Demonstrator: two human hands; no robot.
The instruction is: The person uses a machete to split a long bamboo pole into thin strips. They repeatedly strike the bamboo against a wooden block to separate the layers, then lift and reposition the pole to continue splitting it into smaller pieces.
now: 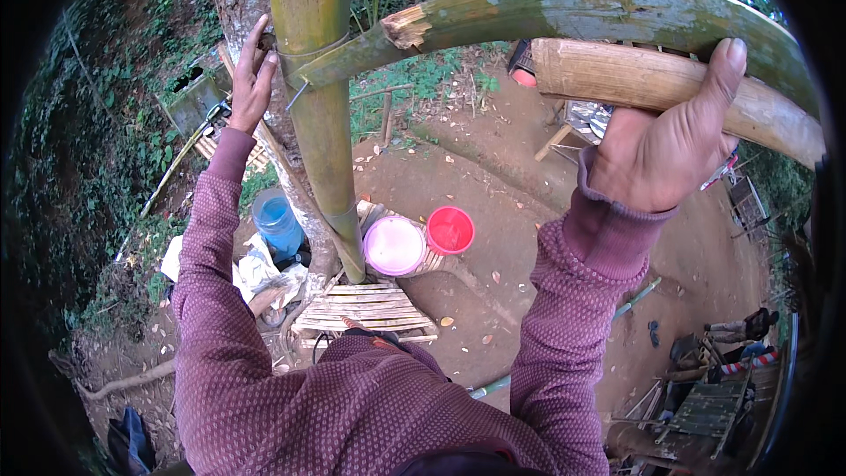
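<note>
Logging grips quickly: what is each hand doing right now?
Left hand: open, fingers spread beside the upright bamboo pole.
Right hand: closed around the tan bamboo piece.

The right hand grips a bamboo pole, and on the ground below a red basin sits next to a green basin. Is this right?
Not quite. In the head view the right hand does grip a bamboo pole, but the basin beside the red basin is pink, not green.
</note>
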